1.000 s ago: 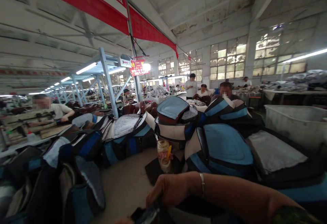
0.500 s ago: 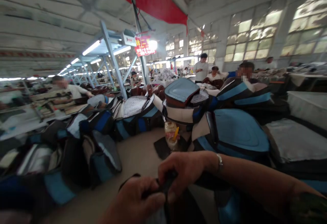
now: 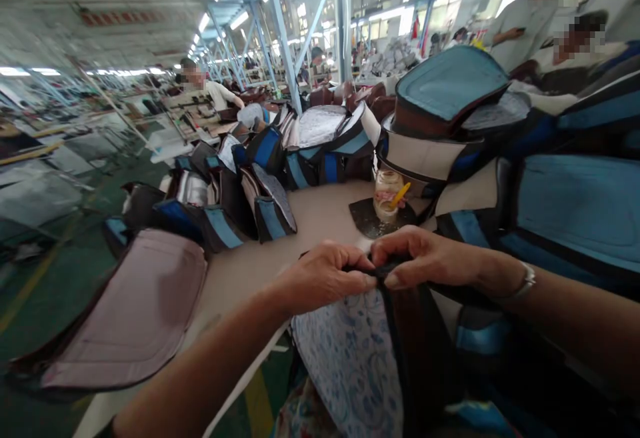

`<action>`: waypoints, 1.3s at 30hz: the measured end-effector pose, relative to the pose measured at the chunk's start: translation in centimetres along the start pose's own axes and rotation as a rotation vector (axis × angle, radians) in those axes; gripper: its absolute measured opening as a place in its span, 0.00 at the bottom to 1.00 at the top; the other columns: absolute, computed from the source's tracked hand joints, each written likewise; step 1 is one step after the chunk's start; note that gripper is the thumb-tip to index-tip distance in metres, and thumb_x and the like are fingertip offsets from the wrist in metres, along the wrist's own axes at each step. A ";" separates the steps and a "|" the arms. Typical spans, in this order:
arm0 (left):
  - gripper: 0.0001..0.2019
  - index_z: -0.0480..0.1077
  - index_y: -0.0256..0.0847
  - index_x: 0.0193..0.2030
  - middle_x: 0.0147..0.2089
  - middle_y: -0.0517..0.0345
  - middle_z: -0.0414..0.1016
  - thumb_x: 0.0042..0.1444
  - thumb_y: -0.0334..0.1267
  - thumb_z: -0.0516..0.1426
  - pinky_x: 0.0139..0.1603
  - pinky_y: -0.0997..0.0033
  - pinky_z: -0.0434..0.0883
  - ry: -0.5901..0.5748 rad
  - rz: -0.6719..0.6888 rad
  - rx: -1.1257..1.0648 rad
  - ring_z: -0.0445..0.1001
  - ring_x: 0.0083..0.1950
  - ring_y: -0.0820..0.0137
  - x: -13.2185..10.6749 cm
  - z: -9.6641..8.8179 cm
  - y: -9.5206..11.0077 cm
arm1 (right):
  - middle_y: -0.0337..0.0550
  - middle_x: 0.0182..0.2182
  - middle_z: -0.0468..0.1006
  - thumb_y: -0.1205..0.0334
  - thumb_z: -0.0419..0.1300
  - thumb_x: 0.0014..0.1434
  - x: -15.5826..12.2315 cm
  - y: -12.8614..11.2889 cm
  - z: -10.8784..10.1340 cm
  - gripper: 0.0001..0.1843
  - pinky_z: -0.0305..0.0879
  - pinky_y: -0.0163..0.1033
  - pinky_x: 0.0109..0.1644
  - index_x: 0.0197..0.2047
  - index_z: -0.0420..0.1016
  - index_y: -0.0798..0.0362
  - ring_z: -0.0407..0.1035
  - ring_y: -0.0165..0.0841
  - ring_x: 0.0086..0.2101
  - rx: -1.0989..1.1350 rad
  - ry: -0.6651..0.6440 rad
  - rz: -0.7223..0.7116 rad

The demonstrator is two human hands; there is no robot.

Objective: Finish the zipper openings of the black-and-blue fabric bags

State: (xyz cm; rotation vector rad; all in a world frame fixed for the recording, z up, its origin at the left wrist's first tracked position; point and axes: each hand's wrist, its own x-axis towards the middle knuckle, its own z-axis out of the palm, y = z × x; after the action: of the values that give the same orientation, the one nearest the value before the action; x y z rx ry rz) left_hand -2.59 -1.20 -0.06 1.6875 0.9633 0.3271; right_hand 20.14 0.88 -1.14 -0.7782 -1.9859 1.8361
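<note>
Close to my body is an unfinished bag (image 3: 350, 358) with a white and blue paisley lining and brown and dark sides. My left hand (image 3: 333, 271) pinches its dark top edge between thumb and fingers. Right beside it, my right hand (image 3: 420, 258) grips the same edge, thumb and bent fingers closed; the fingertips of both hands nearly touch. A small dark bit of the edge shows between them. Just beyond the hands, a glass jar (image 3: 387, 191) with a yellow-handled tool (image 3: 401, 194) in it stands on a dark mat (image 3: 363, 215).
Several blue, black and beige bag pieces (image 3: 220, 221) line the table's left and far sides. A pinkish panel (image 3: 135, 311) lies at the left edge. Stacked bags (image 3: 450, 91) rise at the right. Co-workers (image 3: 215, 91) are farther off.
My view has turned left and down, so the hands sit higher in it and more of the paisley lining shows. Both hands still pinch the bag's edge.
</note>
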 end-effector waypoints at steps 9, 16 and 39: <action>0.17 0.74 0.35 0.35 0.25 0.65 0.61 0.53 0.50 0.61 0.23 0.75 0.53 0.051 -0.030 0.025 0.56 0.25 0.77 0.0 0.3 0.1 | 0.36 0.26 0.68 0.65 0.61 0.53 0.2 0.5 1.0 0.06 0.54 0.32 0.31 0.34 0.74 0.59 0.58 0.25 0.28 -0.006 0.122 -0.027; 0.09 0.75 0.36 0.32 0.23 0.66 0.63 0.54 0.37 0.55 0.23 0.76 0.54 0.157 0.019 0.197 0.58 0.25 0.77 -0.1 0.8 0.3 | 0.34 0.25 0.65 0.63 0.61 0.54 0.4 0.9 1.1 0.07 0.50 0.32 0.29 0.32 0.72 0.59 0.55 0.25 0.27 0.008 0.109 -0.026; 0.09 0.63 0.38 0.20 0.19 0.66 0.54 0.48 0.36 0.54 0.20 0.74 0.50 0.273 -0.002 0.280 0.53 0.23 0.77 0.2 1.3 1.1 | 0.36 0.24 0.68 0.70 0.53 0.53 0.9 -0.6 2.0 0.05 0.54 0.32 0.31 0.30 0.71 0.56 0.59 0.27 0.27 -0.580 0.261 -0.060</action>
State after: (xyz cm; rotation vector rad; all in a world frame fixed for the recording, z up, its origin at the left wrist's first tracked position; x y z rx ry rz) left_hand -1.17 -2.01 0.44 1.9276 1.2584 0.4461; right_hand 18.12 -0.19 -0.91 -1.0356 -2.3435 1.0507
